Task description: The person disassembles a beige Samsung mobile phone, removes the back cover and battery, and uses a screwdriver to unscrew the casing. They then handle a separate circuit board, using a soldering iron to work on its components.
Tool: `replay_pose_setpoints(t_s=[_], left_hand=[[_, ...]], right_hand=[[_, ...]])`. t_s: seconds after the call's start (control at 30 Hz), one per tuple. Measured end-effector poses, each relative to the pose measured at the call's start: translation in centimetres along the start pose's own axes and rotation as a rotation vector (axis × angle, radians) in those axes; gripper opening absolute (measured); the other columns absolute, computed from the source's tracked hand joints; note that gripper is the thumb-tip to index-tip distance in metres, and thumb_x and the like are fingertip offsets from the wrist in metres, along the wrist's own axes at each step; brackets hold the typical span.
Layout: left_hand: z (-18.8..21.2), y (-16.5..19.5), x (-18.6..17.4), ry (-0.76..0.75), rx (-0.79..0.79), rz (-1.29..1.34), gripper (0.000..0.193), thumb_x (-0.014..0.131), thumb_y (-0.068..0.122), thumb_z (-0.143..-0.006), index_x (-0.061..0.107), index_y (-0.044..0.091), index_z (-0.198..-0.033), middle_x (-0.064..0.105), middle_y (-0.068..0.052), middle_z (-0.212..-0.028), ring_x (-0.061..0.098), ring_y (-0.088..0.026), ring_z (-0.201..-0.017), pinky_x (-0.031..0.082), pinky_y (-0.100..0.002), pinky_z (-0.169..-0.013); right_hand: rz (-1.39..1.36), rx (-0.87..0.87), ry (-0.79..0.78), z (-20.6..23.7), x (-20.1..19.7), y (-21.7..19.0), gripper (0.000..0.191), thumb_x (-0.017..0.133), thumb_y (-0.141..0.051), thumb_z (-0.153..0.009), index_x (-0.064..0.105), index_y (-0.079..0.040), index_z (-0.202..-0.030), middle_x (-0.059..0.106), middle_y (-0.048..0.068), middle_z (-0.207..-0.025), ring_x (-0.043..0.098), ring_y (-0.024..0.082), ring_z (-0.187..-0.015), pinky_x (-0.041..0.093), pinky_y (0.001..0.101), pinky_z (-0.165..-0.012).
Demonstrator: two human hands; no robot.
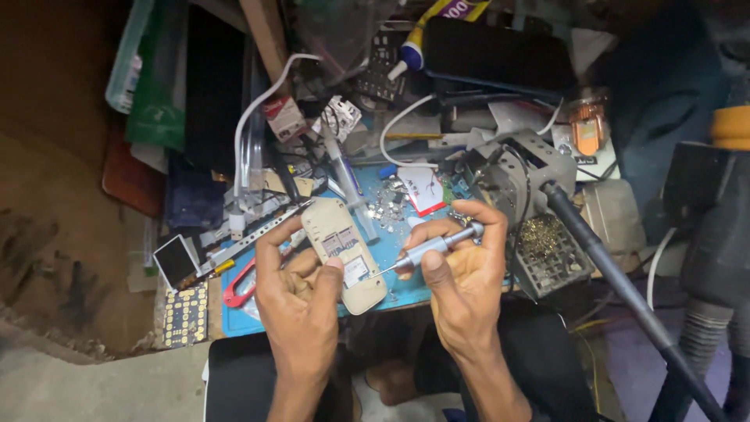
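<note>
From my head view, my left hand (pixel 301 293) sits at lower centre, fingers closed around the beige phone shell (pixel 344 252), thumb pressed on its lower end. My right hand (pixel 462 273), just right of it, grips a silver screwdriver (pixel 433 247), its tip touching the shell. Both lie over the blue mat (pixel 402 293) on the cluttered surface; red-handled pliers (pixel 238 287) rest left of my hands.

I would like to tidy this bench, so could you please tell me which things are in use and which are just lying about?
In use:
left hand
beige oblong phone body
right hand
slim silver metal screwdriver

Lying about:
red-handled cutter
clear plastic syringe
white cable
yellow glue tube
brass-wool tip cleaner
</note>
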State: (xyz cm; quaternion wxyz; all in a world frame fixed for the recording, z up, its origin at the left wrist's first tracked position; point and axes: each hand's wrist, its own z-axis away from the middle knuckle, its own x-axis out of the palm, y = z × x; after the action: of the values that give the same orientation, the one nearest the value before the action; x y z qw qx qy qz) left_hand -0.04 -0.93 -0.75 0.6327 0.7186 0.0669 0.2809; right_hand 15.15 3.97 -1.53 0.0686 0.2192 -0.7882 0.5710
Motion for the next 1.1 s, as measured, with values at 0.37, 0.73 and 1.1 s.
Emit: replay_pose_setpoints(t_s=[0.37,0.73,1.1], left_hand=[[0.0,0.5,0.9,0.095,0.034,-0.091,0.045,0.057,-0.007,-0.090,0.044,-0.003,-0.134,0.076,-0.023,-0.100,0.069,-0.012,-0.077,0.052,-0.022,-0.065],[-0.3,0.0,1.3,0.147,0.076,-0.083,0.043,0.057,-0.004,-0.092,0.048,-0.003,-0.134,0.075,-0.019,-0.097,0.067,-0.011,-0.078,0.053,-0.023,-0.067],[-1.4,-0.7,2.3,0.237,0.010,-0.093,0.037,0.060,-0.002,-0.091,0.061,-0.003,-0.128,0.072,-0.009,-0.075,0.060,-0.007,-0.062,0.045,-0.021,-0.057]], right_hand=[[-0.003,0.014,0.002,-0.3,0.1,-0.2,0.063,0.074,-0.021,-0.100,0.032,-0.005,-0.144,0.064,0.020,-0.106,0.067,0.022,-0.090,0.059,0.0360,-0.081],[-0.046,0.005,-0.005,-0.3,0.2,-0.2,0.062,0.074,-0.020,-0.100,0.033,-0.005,-0.144,0.065,0.019,-0.106,0.066,0.022,-0.093,0.059,0.0368,-0.084],[-0.107,-0.017,0.021,-0.4,0.1,0.0,0.059,0.071,-0.016,-0.101,0.034,-0.005,-0.145,0.065,0.019,-0.106,0.066,0.023,-0.091,0.058,0.0380,-0.082]])
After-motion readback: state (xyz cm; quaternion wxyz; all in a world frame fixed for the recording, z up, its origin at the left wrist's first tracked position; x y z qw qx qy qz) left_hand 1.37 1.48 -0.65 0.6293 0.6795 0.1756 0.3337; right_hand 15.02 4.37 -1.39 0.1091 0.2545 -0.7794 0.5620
